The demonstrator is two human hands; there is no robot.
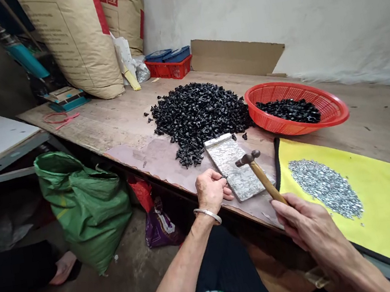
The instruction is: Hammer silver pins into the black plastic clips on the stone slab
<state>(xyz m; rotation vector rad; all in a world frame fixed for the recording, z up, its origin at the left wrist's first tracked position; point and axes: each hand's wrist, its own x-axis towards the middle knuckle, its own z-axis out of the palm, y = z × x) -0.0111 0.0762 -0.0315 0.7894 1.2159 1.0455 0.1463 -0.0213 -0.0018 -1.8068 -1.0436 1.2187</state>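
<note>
Two hands work at a wooden bench [112,117]: the left hand [211,191] pinches one small part [225,176], mostly hidden by the fingers, at the edge of a metal plate [230,167], while the right hand [313,226] grips a hammer [262,175]. Ahead of them lie one heap of black pieces [198,118] and one red basket [294,105]; to the right, one heap of silver bits [325,188] sits on a yellow mat [383,215], its pieces too small to count.

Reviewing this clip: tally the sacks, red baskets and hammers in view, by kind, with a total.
Tan paper sacks: 2
Green woven sack: 1
Red plastic baskets: 2
Hammer: 1
Total: 6
</note>
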